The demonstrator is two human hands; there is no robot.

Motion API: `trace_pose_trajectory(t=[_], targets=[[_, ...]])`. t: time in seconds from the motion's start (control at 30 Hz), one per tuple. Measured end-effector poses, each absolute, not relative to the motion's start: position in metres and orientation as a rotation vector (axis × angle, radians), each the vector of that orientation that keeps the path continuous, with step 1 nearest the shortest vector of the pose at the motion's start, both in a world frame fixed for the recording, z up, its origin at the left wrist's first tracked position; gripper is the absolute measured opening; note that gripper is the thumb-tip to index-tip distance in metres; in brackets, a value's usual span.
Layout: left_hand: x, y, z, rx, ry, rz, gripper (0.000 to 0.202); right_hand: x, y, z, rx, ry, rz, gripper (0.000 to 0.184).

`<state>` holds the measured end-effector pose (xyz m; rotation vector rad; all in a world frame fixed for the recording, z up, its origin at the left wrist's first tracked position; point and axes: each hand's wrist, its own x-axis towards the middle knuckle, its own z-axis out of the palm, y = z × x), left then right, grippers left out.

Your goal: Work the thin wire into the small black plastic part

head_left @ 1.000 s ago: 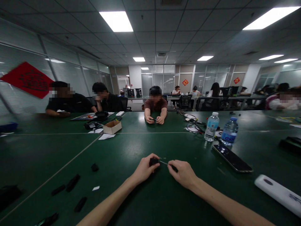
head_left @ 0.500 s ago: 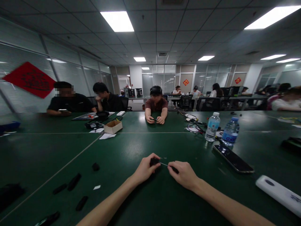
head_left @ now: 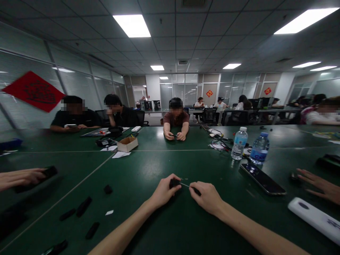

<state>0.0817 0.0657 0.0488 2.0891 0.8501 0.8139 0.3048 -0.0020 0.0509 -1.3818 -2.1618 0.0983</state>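
Observation:
My left hand [head_left: 164, 192] is closed around a small black plastic part [head_left: 174, 183]. My right hand [head_left: 207, 197] pinches a thin metal pin [head_left: 185, 184] with a dark base [head_left: 197, 191], and the pin's tip reaches the black part. Both hands hover over the green table [head_left: 138, 170]. A co-worker's hand [head_left: 23, 178] at the left edge holds a black object [head_left: 49, 172]. Another co-worker's hand [head_left: 321, 185] at the right edge is spread beside a small dark object [head_left: 294, 177].
Several black bars [head_left: 84, 206] and a small piece [head_left: 107, 189] lie left of my hands. A phone [head_left: 262, 179] and white power bank [head_left: 313, 216] lie to the right. Water bottles [head_left: 239, 143] and a cardboard box [head_left: 127, 144] stand farther off.
Co-workers' hands have entered at the left and right edges, the left one holding a black object. My own hands and what they hold have barely moved.

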Motion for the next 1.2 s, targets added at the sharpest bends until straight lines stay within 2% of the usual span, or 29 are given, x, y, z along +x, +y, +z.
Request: trace_pose_trajectory(t=[1.2], targets=[[0.0817,0.0657,0.0414,2.024,0.794,0.848,0.025,0.3091,-0.0020,0.0538,-1.218,-2.172,0.141,0.023]])
